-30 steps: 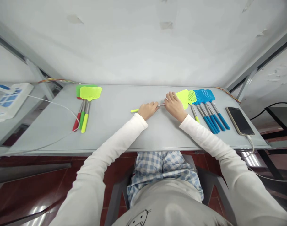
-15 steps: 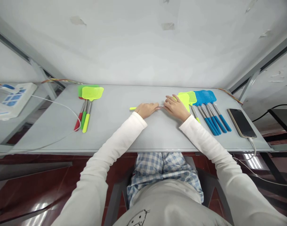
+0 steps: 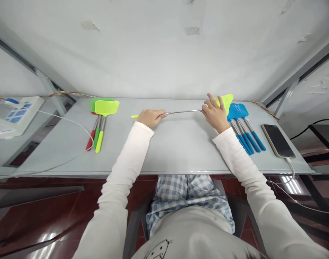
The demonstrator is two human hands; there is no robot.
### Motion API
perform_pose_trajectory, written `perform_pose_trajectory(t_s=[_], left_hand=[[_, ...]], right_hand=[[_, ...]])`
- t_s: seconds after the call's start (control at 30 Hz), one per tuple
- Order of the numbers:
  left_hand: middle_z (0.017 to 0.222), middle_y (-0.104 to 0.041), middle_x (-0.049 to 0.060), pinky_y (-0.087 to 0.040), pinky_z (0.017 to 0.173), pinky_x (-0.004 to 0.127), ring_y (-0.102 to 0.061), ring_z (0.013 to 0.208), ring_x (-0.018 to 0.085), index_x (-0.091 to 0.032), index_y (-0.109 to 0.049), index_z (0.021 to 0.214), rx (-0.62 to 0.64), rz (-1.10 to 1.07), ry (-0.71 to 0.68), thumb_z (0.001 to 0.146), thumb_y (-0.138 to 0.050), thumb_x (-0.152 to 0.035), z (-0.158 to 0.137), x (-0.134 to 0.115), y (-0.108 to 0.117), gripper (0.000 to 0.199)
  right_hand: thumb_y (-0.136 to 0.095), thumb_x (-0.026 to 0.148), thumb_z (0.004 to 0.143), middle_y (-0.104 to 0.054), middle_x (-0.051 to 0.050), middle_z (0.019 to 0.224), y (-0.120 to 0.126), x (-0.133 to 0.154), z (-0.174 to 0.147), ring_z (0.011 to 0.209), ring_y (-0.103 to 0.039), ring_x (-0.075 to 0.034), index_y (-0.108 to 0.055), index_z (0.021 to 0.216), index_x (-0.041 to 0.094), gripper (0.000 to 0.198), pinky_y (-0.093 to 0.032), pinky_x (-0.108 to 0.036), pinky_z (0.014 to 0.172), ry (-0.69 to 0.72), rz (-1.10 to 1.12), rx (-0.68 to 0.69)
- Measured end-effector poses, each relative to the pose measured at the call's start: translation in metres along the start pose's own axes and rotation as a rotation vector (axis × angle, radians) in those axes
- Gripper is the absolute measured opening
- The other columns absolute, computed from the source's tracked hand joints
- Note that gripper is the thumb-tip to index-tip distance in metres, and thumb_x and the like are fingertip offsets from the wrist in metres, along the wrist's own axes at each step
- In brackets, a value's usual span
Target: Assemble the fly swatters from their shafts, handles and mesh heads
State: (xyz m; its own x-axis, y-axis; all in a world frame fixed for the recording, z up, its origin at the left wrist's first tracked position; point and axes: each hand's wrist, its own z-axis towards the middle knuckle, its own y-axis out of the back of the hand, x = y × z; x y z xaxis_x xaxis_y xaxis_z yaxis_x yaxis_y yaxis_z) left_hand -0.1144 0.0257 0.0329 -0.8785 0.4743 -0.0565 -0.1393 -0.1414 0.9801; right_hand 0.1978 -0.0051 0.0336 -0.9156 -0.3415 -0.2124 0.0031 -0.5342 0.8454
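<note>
A yellow fly swatter (image 3: 184, 111) with a thin metal telescopic rod is stretched sideways between my hands above the table. My left hand (image 3: 150, 118) is closed round its handle end, and the yellow tip of the handle pokes out to the left. My right hand (image 3: 215, 113) pinches the rod near the yellow mesh head, which partly hides behind the fingers. Several blue fly swatters (image 3: 247, 138) lie just right of my right hand, some partly covered by it. At the left lie a yellow-green fly swatter (image 3: 106, 108), a green one (image 3: 97, 133) and a red one (image 3: 91, 138).
A phone (image 3: 278, 141) with a white cable lies on the right of the grey table (image 3: 177, 151). A thin white cable (image 3: 72, 120) crosses the table's left side. A white power strip (image 3: 21, 117) stands at far left, and a wall rises behind.
My hands have moved apart, left hand leftward and right hand rightward, and the swatter's metal rod has lengthened between them. The swatter has also risen slightly.
</note>
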Motion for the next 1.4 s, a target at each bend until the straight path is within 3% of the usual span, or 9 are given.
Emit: perform_pose_trajectory(t_s=[0.17,0.33,0.47,0.57,0.7,0.83,1.0,1.13,1.4], left_hand=[[0.094,-0.070,0.009,-0.037,0.066,0.032,-0.062,0.085,0.023,-0.020,-0.062,0.102,-0.068,-0.045,-0.081,0.096,-0.032,-0.040,0.002,-0.019,-0.010,0.037],[0.099,-0.068,0.012,-0.040,0.080,0.035,-0.060,0.091,0.023,-0.016,-0.060,0.105,-0.166,-0.065,-0.211,0.096,-0.030,-0.031,0.003,-0.052,-0.016,0.036],[0.082,-0.068,0.010,-0.040,0.066,0.032,-0.062,0.076,0.022,-0.019,-0.064,0.091,-0.096,-0.054,-0.112,0.092,-0.038,-0.050,0.002,-0.067,-0.018,0.041],[0.076,-0.070,0.011,-0.037,0.062,0.032,-0.064,0.072,0.024,-0.019,-0.067,0.087,-0.020,0.005,-0.007,0.093,-0.037,-0.045,0.006,-0.068,-0.018,0.040],[0.083,-0.073,0.013,-0.038,0.065,0.033,-0.067,0.080,0.026,-0.021,-0.071,0.095,-0.023,0.060,0.076,0.090,-0.039,-0.037,0.011,-0.050,-0.016,0.036],[0.083,-0.073,0.012,-0.037,0.064,0.033,-0.067,0.082,0.027,-0.022,-0.072,0.097,-0.026,0.128,0.185,0.086,-0.041,-0.035,0.008,-0.002,-0.008,0.035],[0.070,-0.069,0.011,-0.030,0.059,0.032,-0.062,0.072,0.023,-0.021,-0.066,0.073,-0.097,0.173,0.270,0.091,-0.031,-0.042,-0.007,0.054,0.007,0.044],[0.069,-0.066,0.009,-0.026,0.057,0.031,-0.059,0.070,0.021,-0.021,-0.055,0.065,-0.116,0.156,0.242,0.090,-0.031,-0.039,-0.013,0.054,0.014,0.040],[0.077,-0.067,0.006,-0.027,0.057,0.027,-0.061,0.076,0.022,-0.023,-0.056,0.076,-0.040,0.115,0.173,0.084,-0.045,-0.044,-0.024,0.054,0.021,0.025]], right_hand=[[-0.030,0.026,0.099,-0.064,-0.014,0.097,0.002,0.032,0.003,0.117,-0.053,-0.026,-0.059,0.096,0.015,0.031,-0.031,-0.046,0.102,0.047,-0.006,0.114],[-0.013,0.038,0.102,-0.066,-0.011,0.089,0.011,0.059,0.003,0.081,-0.059,-0.020,-0.058,0.104,0.016,0.051,-0.031,-0.031,0.066,0.052,-0.001,0.257],[-0.017,0.046,0.101,-0.069,-0.008,0.087,0.014,0.057,0.002,0.067,-0.058,-0.017,-0.059,0.111,0.021,0.050,-0.019,-0.029,0.057,0.042,0.030,0.341],[-0.021,0.046,0.100,-0.071,-0.006,0.088,0.013,0.049,0.006,0.065,-0.058,-0.017,-0.061,0.111,0.024,0.046,-0.015,-0.029,0.057,0.046,0.038,0.363],[-0.023,0.044,0.099,-0.072,-0.007,0.088,0.013,0.031,0.008,0.066,-0.057,-0.017,-0.063,0.104,0.023,0.046,-0.015,-0.028,0.058,0.015,0.043,0.318],[-0.025,0.044,0.097,-0.072,-0.008,0.085,0.019,-0.005,-0.001,0.067,-0.056,-0.018,-0.065,0.095,0.021,0.046,-0.016,-0.029,0.059,-0.061,-0.016,0.236],[-0.024,0.042,0.097,-0.071,-0.009,0.081,0.035,-0.045,-0.019,0.067,-0.056,-0.019,-0.067,0.090,0.021,0.048,-0.019,-0.029,0.059,-0.181,-0.073,0.198],[-0.023,0.042,0.098,-0.070,-0.010,0.082,0.045,-0.057,-0.027,0.072,-0.058,-0.021,-0.067,0.091,0.020,0.049,-0.022,-0.030,0.059,-0.173,-0.095,0.223],[-0.029,0.038,0.099,-0.067,-0.014,0.087,0.049,-0.079,-0.031,0.083,-0.058,-0.024,-0.063,0.097,0.013,0.042,-0.031,-0.033,0.071,-0.086,-0.253,0.260]])
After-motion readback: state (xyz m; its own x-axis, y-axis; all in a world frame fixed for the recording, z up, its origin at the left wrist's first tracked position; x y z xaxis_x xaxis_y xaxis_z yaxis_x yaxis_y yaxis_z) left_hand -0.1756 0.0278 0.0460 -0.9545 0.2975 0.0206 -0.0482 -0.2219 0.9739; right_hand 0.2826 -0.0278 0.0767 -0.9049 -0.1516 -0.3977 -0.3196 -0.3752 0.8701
